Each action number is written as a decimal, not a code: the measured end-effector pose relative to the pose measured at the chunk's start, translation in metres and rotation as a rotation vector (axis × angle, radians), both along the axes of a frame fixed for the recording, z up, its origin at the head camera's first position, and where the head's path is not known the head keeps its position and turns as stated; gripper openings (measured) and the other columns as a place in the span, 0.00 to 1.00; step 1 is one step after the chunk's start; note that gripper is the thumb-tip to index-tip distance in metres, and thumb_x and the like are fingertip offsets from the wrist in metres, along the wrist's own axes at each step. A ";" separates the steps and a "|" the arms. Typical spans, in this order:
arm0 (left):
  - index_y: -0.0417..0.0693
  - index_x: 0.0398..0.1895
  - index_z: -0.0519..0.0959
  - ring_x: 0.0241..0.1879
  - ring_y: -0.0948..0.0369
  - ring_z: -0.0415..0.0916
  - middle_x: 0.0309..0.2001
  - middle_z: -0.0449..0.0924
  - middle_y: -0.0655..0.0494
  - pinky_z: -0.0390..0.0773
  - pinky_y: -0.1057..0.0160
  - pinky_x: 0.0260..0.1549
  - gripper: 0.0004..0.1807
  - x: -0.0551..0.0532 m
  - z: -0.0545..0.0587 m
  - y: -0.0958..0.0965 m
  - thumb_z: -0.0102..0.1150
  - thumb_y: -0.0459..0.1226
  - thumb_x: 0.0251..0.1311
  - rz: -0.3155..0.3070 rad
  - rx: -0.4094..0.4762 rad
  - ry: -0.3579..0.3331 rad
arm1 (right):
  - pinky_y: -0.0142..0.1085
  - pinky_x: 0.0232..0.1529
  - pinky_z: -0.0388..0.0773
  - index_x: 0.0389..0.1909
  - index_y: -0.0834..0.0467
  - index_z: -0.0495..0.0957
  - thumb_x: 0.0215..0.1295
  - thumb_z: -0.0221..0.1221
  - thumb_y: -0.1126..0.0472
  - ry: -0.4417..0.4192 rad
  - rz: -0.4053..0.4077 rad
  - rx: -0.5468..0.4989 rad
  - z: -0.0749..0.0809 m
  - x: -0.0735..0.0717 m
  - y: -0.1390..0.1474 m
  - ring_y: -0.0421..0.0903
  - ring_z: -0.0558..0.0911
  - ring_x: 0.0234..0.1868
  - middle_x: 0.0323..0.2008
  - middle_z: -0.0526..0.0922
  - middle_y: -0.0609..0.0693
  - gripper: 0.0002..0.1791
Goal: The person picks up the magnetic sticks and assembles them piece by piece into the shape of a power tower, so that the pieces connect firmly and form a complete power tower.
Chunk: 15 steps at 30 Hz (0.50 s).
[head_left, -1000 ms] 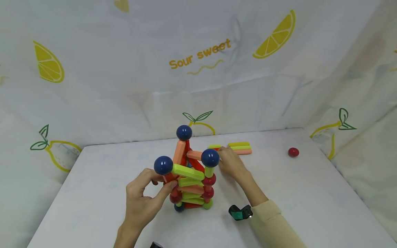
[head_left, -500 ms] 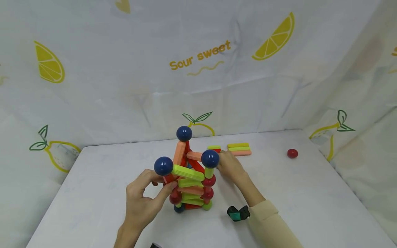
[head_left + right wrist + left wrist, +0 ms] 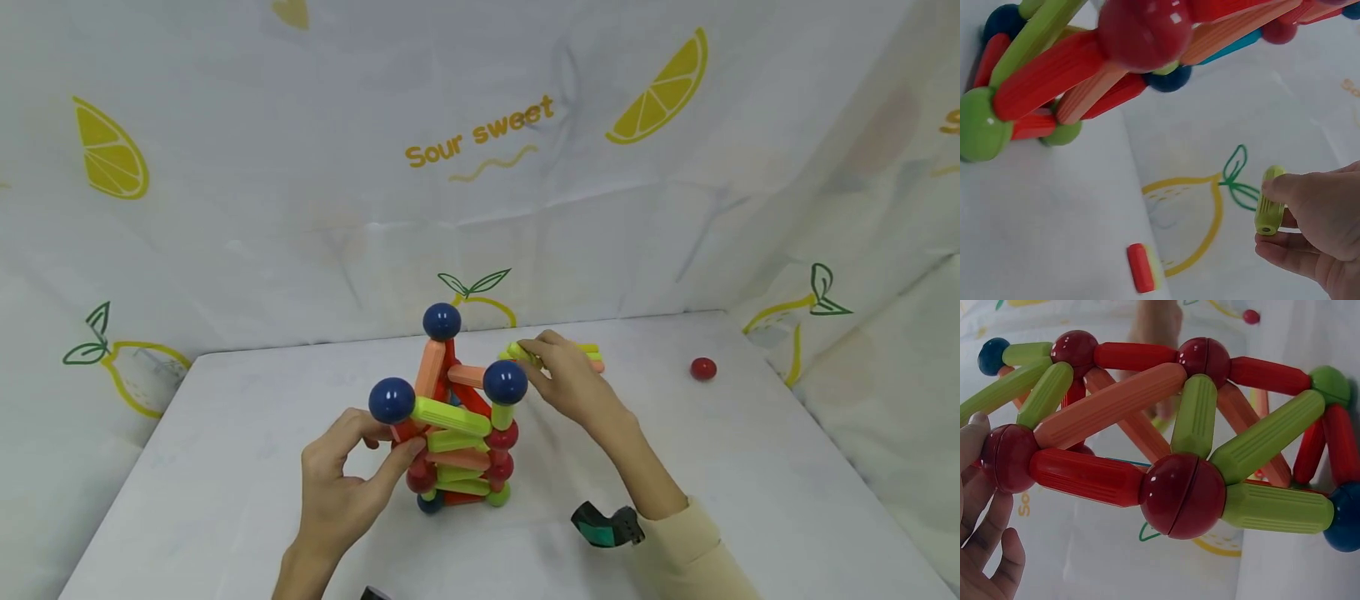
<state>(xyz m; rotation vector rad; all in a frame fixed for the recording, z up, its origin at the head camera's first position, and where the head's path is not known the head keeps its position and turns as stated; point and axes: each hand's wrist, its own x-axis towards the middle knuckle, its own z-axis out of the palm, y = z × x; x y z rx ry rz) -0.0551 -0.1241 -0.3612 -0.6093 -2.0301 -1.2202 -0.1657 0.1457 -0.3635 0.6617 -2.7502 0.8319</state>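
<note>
A tower of magnetic sticks and balls (image 3: 450,417) stands on the white table. Three dark blue balls, one of them the blue ball (image 3: 392,400), top it. My left hand (image 3: 337,475) steadies its left side, thumb and fingers gripping around a dark red ball (image 3: 1010,459), seen in the left wrist view. To the right of the tower's top, my right hand (image 3: 581,387) pinches a short lime green stick (image 3: 1270,203) between thumb and fingers. That stick is apart from the tower; in the right wrist view one end faces the camera.
Behind my right hand lie loose yellow, green and orange sticks (image 3: 590,350), partly covered. A red stick (image 3: 1140,269) beside a pale green one rests near the table's back edge. One red ball (image 3: 702,368) sits at the far right. A printed curtain (image 3: 300,275) hangs behind.
My right hand has picked up a lime green stick from the table and raised it slightly. The left hand and the tower have stayed in place.
</note>
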 end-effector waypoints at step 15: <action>0.44 0.35 0.83 0.30 0.64 0.75 0.28 0.83 0.53 0.73 0.72 0.35 0.13 -0.001 0.000 0.000 0.76 0.25 0.47 0.000 0.002 0.015 | 0.18 0.49 0.75 0.49 0.63 0.85 0.57 0.69 0.70 0.538 0.170 -0.330 0.103 0.054 -0.010 0.44 0.81 0.41 0.41 0.85 0.54 0.17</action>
